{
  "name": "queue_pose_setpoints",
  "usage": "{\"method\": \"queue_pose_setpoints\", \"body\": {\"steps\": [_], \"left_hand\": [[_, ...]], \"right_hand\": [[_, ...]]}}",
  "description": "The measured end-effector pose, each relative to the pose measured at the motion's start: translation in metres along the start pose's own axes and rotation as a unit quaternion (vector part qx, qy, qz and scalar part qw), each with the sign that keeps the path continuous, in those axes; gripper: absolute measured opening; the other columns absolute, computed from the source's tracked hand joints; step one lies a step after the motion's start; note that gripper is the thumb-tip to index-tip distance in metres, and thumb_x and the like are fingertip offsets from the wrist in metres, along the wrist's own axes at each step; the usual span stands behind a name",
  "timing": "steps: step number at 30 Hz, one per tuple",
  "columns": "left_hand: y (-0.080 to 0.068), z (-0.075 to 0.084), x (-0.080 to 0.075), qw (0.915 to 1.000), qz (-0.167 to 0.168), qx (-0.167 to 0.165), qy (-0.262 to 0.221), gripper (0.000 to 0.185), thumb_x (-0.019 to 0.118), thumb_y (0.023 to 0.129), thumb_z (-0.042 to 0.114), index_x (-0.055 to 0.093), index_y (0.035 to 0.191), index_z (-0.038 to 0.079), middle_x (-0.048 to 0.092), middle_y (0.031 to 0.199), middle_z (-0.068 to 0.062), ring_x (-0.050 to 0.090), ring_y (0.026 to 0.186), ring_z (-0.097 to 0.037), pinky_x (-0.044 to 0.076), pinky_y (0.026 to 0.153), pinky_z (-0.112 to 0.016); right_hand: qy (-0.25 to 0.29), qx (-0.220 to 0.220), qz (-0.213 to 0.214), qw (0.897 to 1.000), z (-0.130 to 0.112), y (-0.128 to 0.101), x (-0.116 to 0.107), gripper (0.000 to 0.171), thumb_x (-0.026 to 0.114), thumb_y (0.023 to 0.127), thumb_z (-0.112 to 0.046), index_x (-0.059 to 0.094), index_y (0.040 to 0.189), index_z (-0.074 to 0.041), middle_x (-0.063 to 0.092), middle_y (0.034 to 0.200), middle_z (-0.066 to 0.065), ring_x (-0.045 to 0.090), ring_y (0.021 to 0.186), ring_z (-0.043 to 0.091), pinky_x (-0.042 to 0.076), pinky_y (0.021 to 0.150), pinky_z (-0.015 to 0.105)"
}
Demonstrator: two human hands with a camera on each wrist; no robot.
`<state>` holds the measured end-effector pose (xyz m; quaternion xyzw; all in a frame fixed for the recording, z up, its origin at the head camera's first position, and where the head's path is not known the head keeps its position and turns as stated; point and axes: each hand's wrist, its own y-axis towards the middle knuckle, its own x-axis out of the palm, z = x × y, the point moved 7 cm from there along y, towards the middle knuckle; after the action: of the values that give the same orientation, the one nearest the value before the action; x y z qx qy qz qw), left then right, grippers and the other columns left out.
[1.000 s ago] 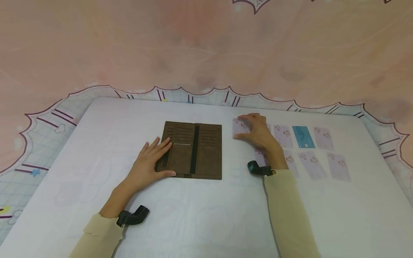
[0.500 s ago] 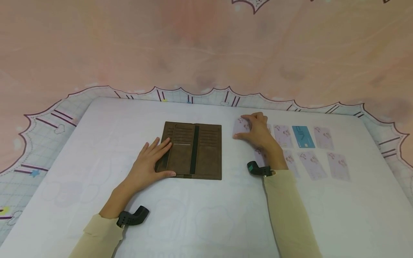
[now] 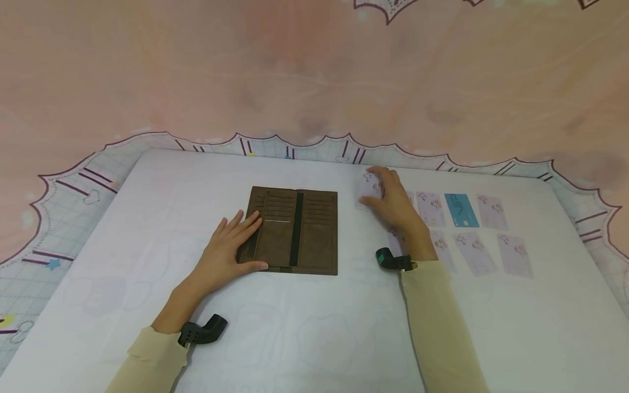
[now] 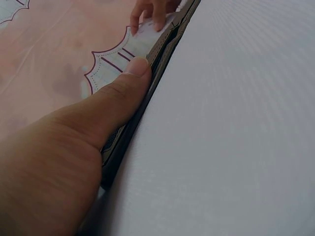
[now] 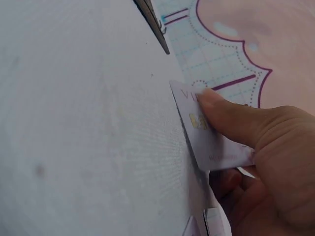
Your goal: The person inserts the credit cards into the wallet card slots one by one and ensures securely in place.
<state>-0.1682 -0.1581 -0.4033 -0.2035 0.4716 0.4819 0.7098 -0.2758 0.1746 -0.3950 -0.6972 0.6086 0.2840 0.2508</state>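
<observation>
A brown open wallet [image 3: 316, 240] with card slots and a dark centre band lies flat on the table. My left hand [image 3: 226, 248] rests on its left part, fingers spread and straight. In the left wrist view the thumb [image 4: 120, 93] presses the wallet's near edge [image 4: 160, 61]. Right of the wallet, my right hand [image 3: 393, 199] pinches a pale pink card [image 3: 369, 185] between thumb and fingers. The right wrist view shows this card [image 5: 189, 135] tilted up from the table, with VIP lettering and a gold chip; the thumb covers part of it.
Several more pale cards lie in two rows to the right, such as one card [image 3: 515, 255] in the near row. A blue card [image 3: 462, 210] lies in the far row. The white table [image 3: 295, 333] meets a patterned peach cloth [image 3: 295, 82] behind.
My right fingers have drawn closer together on the pale card, and the card has been raised at an angle from the table. My left hand and the wallet have stayed put.
</observation>
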Motion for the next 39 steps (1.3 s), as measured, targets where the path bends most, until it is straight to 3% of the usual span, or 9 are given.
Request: {"method": "queue_pose_setpoints", "body": {"steps": [2, 4, 8, 10, 13, 21, 26, 33, 39], "left_hand": [[0.000, 0.000, 0.000, 1.0000, -0.001, -0.001, 0.000, 0.094, 0.080, 0.073, 0.044, 0.038, 0.147, 0.005, 0.029, 0.154, -0.011, 0.013, 0.143, -0.034, 0.001, 0.115, -0.050], [0.000, 0.000, 0.000, 1.0000, 0.000, -0.001, 0.001, 0.094, 0.080, 0.073, 0.045, 0.038, 0.147, 0.005, 0.029, 0.154, -0.011, 0.013, 0.143, -0.034, 0.001, 0.115, -0.050], [0.000, 0.000, 0.000, 1.0000, -0.001, -0.001, 0.001, 0.094, 0.080, 0.072, 0.045, 0.038, 0.147, 0.006, 0.029, 0.154, -0.011, 0.013, 0.143, -0.034, 0.001, 0.115, -0.050], [0.000, 0.000, 0.000, 1.0000, -0.001, 0.000, 0.001, 0.094, 0.080, 0.073, 0.045, 0.037, 0.147, 0.006, 0.029, 0.154, -0.011, 0.013, 0.143, -0.034, 0.002, 0.115, -0.050], [0.000, 0.000, 0.000, 1.0000, -0.002, -0.001, 0.001, 0.094, 0.080, 0.073, 0.045, 0.037, 0.147, 0.006, 0.028, 0.155, -0.010, 0.013, 0.143, -0.034, 0.001, 0.115, -0.050], [-0.001, 0.000, -0.001, 1.0000, 0.003, 0.003, 0.002, 0.091, 0.079, 0.075, 0.044, 0.037, 0.147, 0.005, 0.029, 0.154, -0.011, 0.014, 0.143, -0.035, 0.002, 0.115, -0.051], [-0.001, 0.000, -0.001, 0.9999, 0.008, 0.006, 0.003, 0.091, 0.079, 0.075, 0.043, 0.038, 0.147, 0.005, 0.030, 0.154, -0.011, 0.015, 0.143, -0.035, 0.003, 0.115, -0.051], [0.000, -0.001, 0.000, 1.0000, 0.002, 0.000, 0.009, 0.092, 0.079, 0.074, 0.044, 0.037, 0.147, 0.006, 0.029, 0.154, -0.010, 0.014, 0.143, -0.034, 0.002, 0.115, -0.050], [-0.001, -0.001, 0.000, 1.0000, -0.001, 0.000, 0.005, 0.092, 0.078, 0.075, 0.045, 0.037, 0.148, 0.007, 0.028, 0.155, -0.009, 0.013, 0.144, -0.033, 0.002, 0.115, -0.050]], "right_hand": [[0.005, -0.010, 0.008, 1.000, -0.001, 0.000, -0.002, 0.059, 0.067, 0.092, -0.022, 0.038, 0.143, -0.019, 0.038, 0.143, 0.012, 0.040, 0.128, 0.031, 0.031, 0.107, 0.049], [0.015, -0.009, 0.014, 1.000, -0.001, -0.001, -0.003, 0.051, 0.060, 0.096, -0.021, 0.040, 0.142, -0.020, 0.042, 0.142, 0.010, 0.044, 0.125, 0.029, 0.035, 0.105, 0.047], [0.038, -0.001, 0.019, 0.999, -0.001, -0.002, -0.005, 0.043, 0.053, 0.099, -0.019, 0.044, 0.141, -0.023, 0.055, 0.122, 0.006, 0.056, 0.092, 0.022, 0.047, 0.077, 0.037], [0.051, 0.000, 0.018, 0.999, -0.002, -0.002, -0.006, 0.041, 0.053, 0.100, -0.018, 0.046, 0.140, -0.024, 0.058, 0.100, 0.009, 0.053, 0.073, 0.021, 0.043, 0.061, 0.034], [0.070, -0.008, 0.011, 0.997, -0.006, -0.002, -0.005, 0.042, 0.053, 0.099, -0.014, 0.048, 0.140, -0.021, 0.057, 0.092, 0.010, 0.049, 0.064, 0.020, 0.042, 0.054, 0.030], [0.145, -0.053, 0.019, 0.988, -0.032, 0.001, -0.008, 0.046, 0.053, 0.097, -0.003, 0.048, 0.142, -0.014, 0.051, 0.127, 0.010, 0.056, 0.070, 0.030, 0.045, 0.062, 0.027], [0.188, -0.064, 0.023, 0.980, -0.050, 0.003, -0.003, 0.046, 0.056, 0.096, -0.003, 0.048, 0.140, -0.013, 0.054, 0.122, 0.012, 0.057, 0.069, 0.029, 0.048, 0.066, 0.034], [0.252, -0.069, 0.027, 0.965, -0.073, 0.009, 0.014, 0.043, 0.060, 0.094, -0.003, 0.052, 0.136, -0.007, 0.057, 0.099, 0.014, 0.058, 0.068, 0.027, 0.051, 0.068, 0.045], [0.294, -0.066, 0.028, 0.953, -0.089, 0.012, 0.035, 0.040, 0.062, 0.093, -0.004, 0.056, 0.131, -0.006, 0.061, 0.100, 0.013, 0.061, 0.074, 0.020, 0.054, 0.071, 0.046]]}}
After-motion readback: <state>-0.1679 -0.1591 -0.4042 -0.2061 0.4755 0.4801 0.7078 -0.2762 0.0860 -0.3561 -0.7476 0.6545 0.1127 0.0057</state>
